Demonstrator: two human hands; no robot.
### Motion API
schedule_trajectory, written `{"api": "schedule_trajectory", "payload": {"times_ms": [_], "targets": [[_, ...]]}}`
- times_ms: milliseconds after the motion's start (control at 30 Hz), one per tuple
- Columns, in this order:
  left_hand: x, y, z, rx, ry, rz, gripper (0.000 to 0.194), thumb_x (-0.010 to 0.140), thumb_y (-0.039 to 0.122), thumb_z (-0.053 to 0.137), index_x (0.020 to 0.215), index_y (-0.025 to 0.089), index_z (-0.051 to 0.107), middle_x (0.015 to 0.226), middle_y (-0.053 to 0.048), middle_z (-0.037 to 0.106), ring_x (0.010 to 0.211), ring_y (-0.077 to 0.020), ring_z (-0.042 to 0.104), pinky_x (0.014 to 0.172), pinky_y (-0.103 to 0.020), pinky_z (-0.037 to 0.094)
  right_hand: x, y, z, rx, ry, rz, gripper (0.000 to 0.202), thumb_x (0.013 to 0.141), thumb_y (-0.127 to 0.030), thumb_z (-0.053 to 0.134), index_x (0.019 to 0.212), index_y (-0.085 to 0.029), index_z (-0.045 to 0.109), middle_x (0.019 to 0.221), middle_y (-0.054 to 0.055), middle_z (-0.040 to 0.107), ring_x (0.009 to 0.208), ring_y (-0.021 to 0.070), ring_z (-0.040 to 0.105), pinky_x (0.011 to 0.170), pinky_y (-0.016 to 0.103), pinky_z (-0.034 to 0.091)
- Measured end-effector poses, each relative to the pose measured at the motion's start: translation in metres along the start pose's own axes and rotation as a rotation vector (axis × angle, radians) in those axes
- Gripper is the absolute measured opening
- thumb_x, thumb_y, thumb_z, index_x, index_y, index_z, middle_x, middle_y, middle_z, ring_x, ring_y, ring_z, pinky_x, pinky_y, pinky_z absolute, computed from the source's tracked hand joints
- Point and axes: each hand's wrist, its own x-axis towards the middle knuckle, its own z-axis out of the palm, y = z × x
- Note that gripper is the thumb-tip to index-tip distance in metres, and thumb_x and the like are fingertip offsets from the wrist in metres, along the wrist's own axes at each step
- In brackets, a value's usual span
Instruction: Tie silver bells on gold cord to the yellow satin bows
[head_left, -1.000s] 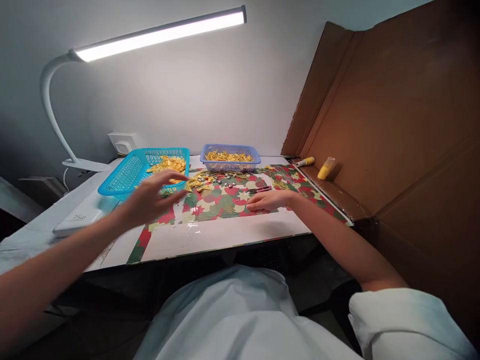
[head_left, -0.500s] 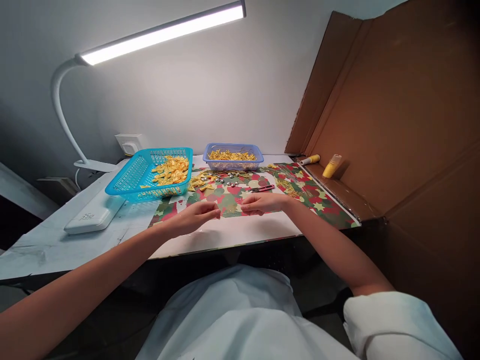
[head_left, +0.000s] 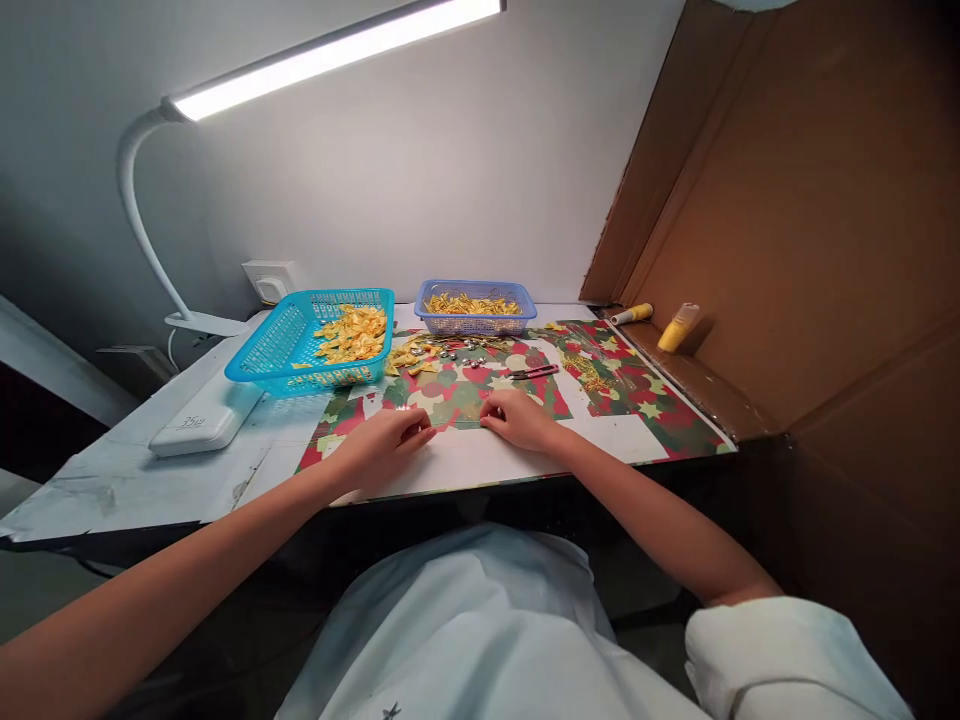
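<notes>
My left hand (head_left: 386, 440) and my right hand (head_left: 517, 418) rest close together on the table near its front edge, fingers curled and pinched inward. Whatever sits between the fingertips is too small to make out. Under them lies a red, green and cream star-patterned sheet (head_left: 457, 390). Behind my left hand stands a turquoise basket (head_left: 274, 350) holding yellow folded ribbon pieces (head_left: 352, 333). Farther back is a purple-blue basket (head_left: 474, 324) filled with gold pieces (head_left: 469, 303). Loose yellow pieces and small silver bells (head_left: 465, 347) lie between the baskets, and small snips (head_left: 534, 372) lie just beyond my right hand.
A tall cardboard wall (head_left: 787, 220) closes off the right side, with two yellow spools (head_left: 631, 314) (head_left: 679, 327) on its flap. A white device (head_left: 204, 420) lies at the left. The white desk lamp (head_left: 330, 55) arches overhead, and a wall socket (head_left: 270, 280) is behind the baskets.
My left hand left the turquoise basket and came down beside my right hand at the front edge, closing its fingers. My right hand slid slightly nearer to me. The camera tilted a little.
</notes>
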Motion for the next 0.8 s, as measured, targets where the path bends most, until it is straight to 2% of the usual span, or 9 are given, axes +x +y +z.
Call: {"api": "schedule_trajectory", "payload": {"times_ms": [167, 267, 467, 700, 800], "targets": [[-0.003, 0.007, -0.002, 0.26, 0.176, 0.195, 0.022, 0.088, 0.035, 0.049, 0.084, 0.019, 0.063, 0.095, -0.007, 0.065, 0.087, -0.0242, 0.056, 0.077, -0.036, 0.04, 0.001, -0.006, 0.006, -0.111, -0.005, 0.064, 0.012, 0.088, -0.013, 0.057, 0.077, -0.015, 0.063, 0.086, 0.005, 0.066, 0.08, 0.0152, 0.056, 0.071, 0.026, 0.037], [0.001, 0.013, 0.003, 0.289, 0.171, 0.261, 0.015, 0.084, 0.031, 0.057, 0.09, 0.021, 0.066, 0.104, -0.007, 0.065, 0.1, -0.027, 0.055, 0.085, -0.039, 0.04, 0.0, -0.007, 0.006, -0.16, -0.019, 0.08, 0.012, 0.09, -0.014, 0.055, 0.081, -0.014, 0.063, 0.09, 0.007, 0.066, 0.086, 0.0172, 0.056, 0.075, 0.028, 0.037], [0.016, 0.017, 0.011, 0.262, 0.084, 0.33, 0.013, 0.086, 0.028, 0.06, 0.079, 0.021, 0.068, 0.103, -0.004, 0.067, 0.097, -0.0245, 0.055, 0.086, -0.04, 0.035, -0.005, -0.012, 0.008, -0.177, -0.039, 0.075, 0.011, 0.092, -0.016, 0.054, 0.084, -0.014, 0.061, 0.094, 0.01, 0.066, 0.091, 0.0203, 0.055, 0.077, 0.031, 0.037], [0.017, 0.018, 0.017, 0.254, 0.13, 0.369, 0.014, 0.09, 0.026, 0.055, 0.082, 0.019, 0.065, 0.102, -0.006, 0.066, 0.095, -0.0232, 0.053, 0.084, -0.038, 0.033, -0.014, -0.018, 0.013, -0.109, -0.054, 0.032, 0.009, 0.089, -0.015, 0.057, 0.08, -0.016, 0.059, 0.088, 0.007, 0.065, 0.087, 0.0181, 0.055, 0.078, 0.03, 0.039], [0.017, 0.019, 0.021, 0.252, 0.149, 0.376, 0.013, 0.092, 0.027, 0.053, 0.09, 0.02, 0.063, 0.103, -0.006, 0.064, 0.098, -0.0237, 0.051, 0.086, -0.038, 0.032, -0.015, -0.018, 0.014, -0.072, -0.049, 0.013, 0.011, 0.088, -0.014, 0.057, 0.078, -0.016, 0.058, 0.087, 0.006, 0.064, 0.086, 0.0175, 0.054, 0.078, 0.029, 0.039]]}}
